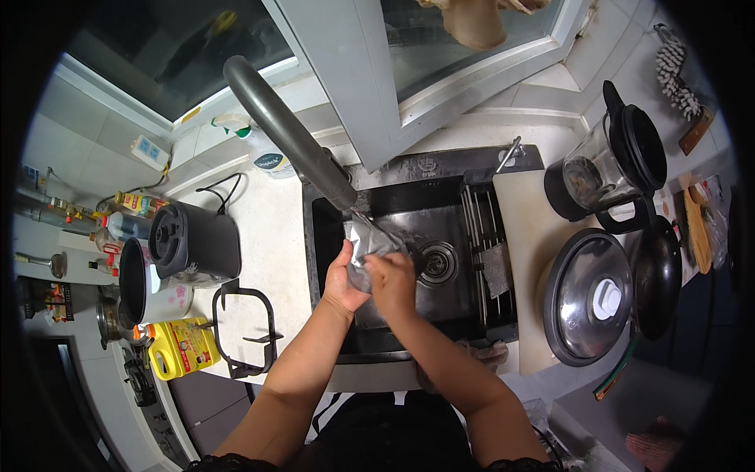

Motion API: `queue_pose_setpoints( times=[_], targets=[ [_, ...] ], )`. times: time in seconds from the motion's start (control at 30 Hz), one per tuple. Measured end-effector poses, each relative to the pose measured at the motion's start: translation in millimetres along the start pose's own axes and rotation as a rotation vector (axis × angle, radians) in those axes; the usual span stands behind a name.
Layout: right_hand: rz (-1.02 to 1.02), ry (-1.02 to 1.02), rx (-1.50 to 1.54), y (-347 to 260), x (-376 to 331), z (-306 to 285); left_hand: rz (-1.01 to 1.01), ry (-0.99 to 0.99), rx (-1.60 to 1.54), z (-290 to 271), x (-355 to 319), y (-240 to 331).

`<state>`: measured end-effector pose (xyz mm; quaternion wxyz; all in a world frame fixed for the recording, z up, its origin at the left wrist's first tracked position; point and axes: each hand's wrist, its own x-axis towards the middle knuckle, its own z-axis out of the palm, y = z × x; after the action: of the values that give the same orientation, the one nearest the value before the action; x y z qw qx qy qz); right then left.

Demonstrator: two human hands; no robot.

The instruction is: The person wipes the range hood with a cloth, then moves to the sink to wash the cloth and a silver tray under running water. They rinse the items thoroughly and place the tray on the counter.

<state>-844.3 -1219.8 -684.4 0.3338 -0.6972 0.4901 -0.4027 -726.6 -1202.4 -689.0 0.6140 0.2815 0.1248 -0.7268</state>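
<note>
Over the dark sink (393,330), both hands hold a silvery foil pouch (370,242) under the spout of the grey tap (287,130). My left hand (343,277) grips the pouch's left side from below. My right hand (391,282) holds its lower right part, fingers closed on it. A thin stream of water seems to run from the spout onto the pouch. The sink drain (437,262) lies just right of the hands.
A metal rack with a grey cloth (495,267) spans the sink's right side. A pot lid (590,295), black pan (657,275) and blender jug (609,161) stand on the right. Left are a dark appliance (193,240), yellow oil bottle (181,346) and black stove trivet (248,330).
</note>
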Motion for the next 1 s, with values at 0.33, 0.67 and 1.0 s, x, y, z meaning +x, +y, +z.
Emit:
queue_pose_setpoints(
  times=[0.33, 0.67, 1.0],
  targets=[
    [0.044, 0.048, 0.039, 21.4, -3.7, -1.1, 0.013, -0.069, -0.022, -1.0, -0.7, 0.1],
    [0.003, 0.028, 0.014, 15.4, 2.7, -7.7, -0.024, -0.035, -0.009, -10.1, 1.3, -3.4],
    [0.038, -0.067, 0.101, 22.5, 5.6, -16.1, 0.029, -0.111, -0.129, -15.0, -6.6, -6.2]
  ],
)
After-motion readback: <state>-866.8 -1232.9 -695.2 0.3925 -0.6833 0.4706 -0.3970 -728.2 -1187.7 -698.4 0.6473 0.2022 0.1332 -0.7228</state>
